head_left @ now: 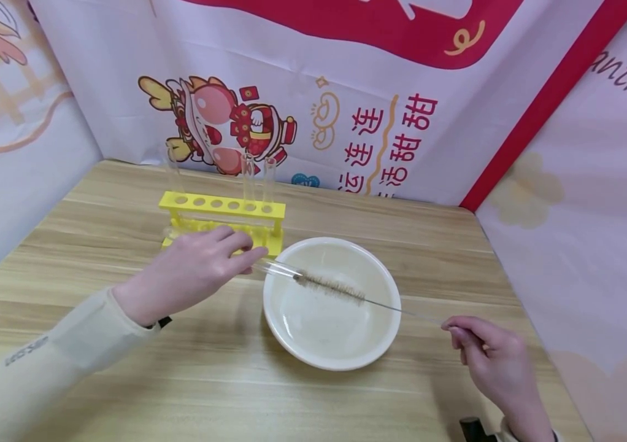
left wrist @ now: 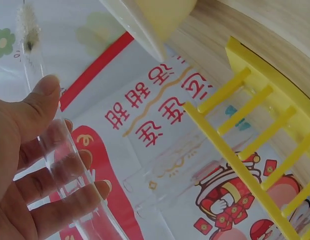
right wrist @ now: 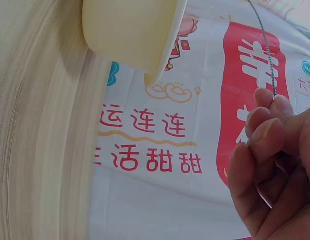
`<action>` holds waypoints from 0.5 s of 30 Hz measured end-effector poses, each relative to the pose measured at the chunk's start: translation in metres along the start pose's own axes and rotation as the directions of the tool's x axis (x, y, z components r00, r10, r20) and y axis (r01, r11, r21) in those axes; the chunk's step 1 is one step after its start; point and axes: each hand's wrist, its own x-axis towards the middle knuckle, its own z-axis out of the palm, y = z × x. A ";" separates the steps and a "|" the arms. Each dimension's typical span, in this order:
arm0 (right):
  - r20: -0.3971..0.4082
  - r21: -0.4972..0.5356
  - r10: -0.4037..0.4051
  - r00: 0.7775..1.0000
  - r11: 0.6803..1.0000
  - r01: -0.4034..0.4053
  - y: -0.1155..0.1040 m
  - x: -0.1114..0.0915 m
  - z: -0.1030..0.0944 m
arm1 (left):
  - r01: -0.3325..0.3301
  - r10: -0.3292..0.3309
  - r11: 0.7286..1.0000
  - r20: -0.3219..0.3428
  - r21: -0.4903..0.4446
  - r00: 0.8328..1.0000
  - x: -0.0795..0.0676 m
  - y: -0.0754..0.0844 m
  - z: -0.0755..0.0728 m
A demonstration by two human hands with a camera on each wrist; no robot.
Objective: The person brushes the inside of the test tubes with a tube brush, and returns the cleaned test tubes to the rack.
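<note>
In the head view my left hand [head_left: 203,267] grips a clear glass test tube [head_left: 277,268], its mouth pointing right over the bowl. The left wrist view shows the thumb and curled fingers around the test tube [left wrist: 70,165]. A test tube brush [head_left: 332,286] has its bristle tip at the tube's mouth, most of its tan bristles outside the glass. My right hand [head_left: 492,356] pinches the brush's thin wire handle [head_left: 407,312] near its end; the right wrist view shows the twisted wire [right wrist: 269,55] between thumb and fingertips. Below the brush sits a white bowl [head_left: 324,344].
A yellow test tube rack [head_left: 222,204] stands behind my left hand, with several clear test tubes [head_left: 269,178] upright in it. Another tube lies across its lower part. Printed cloth [head_left: 291,55] hangs behind the wooden table [head_left: 192,374].
</note>
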 end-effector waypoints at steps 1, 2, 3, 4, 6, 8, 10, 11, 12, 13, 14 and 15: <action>-0.006 0.007 -0.028 1.000 1.000 0.029 0.001 0.000 0.002 | -0.003 0.003 1.000 -0.005 0.000 1.000 0.001 0.001 0.000; -0.011 0.006 -0.052 0.999 0.999 0.053 0.002 0.000 0.003 | -0.010 0.010 1.000 -0.014 0.002 1.000 0.002 0.002 0.000; -0.012 0.002 -0.068 0.998 0.998 0.068 0.002 0.001 0.005 | -0.016 0.016 1.000 -0.020 0.006 1.000 0.003 0.004 0.001; -0.011 -0.003 -0.082 0.997 0.997 0.082 0.002 0.002 0.007 | -0.023 0.023 1.000 -0.023 0.012 0.999 0.004 0.005 0.001; -0.009 -0.016 -0.106 0.994 0.994 0.106 0.001 0.003 0.011 | -0.033 0.034 0.999 -0.024 0.027 0.999 0.006 0.007 0.002; -0.013 -0.044 -0.128 0.992 0.991 0.128 0.000 0.004 0.014 | -0.041 0.042 0.999 -0.018 0.035 0.999 0.008 0.008 0.003; -0.020 -0.077 -0.154 0.988 0.985 0.152 -0.001 0.006 0.018 | -0.045 0.045 0.998 -0.005 0.043 0.999 0.009 0.009 0.004; -0.026 -0.090 -0.167 0.986 0.982 0.164 -0.001 0.007 0.019 | -0.048 0.048 0.998 -0.003 0.049 0.999 0.009 0.010 0.004; -0.031 -0.108 -0.180 0.983 0.978 0.176 -0.002 0.008 0.021 | -0.052 0.052 0.997 0.000 0.055 0.999 0.010 0.011 0.004; -0.036 -0.122 -0.193 0.980 0.975 0.188 -0.002 0.009 0.022 | -0.057 0.057 0.996 0.001 0.065 0.998 0.011 0.012 0.005; -0.039 -0.132 -0.205 0.978 0.971 0.198 -0.002 0.010 0.023 | -0.062 0.062 0.995 0.002 0.074 0.998 0.011 0.013 0.005; -0.040 -0.134 -0.214 0.976 0.969 0.207 -0.003 0.011 0.024 | -0.067 0.067 0.994 0.002 0.085 0.998 0.012 0.014 0.005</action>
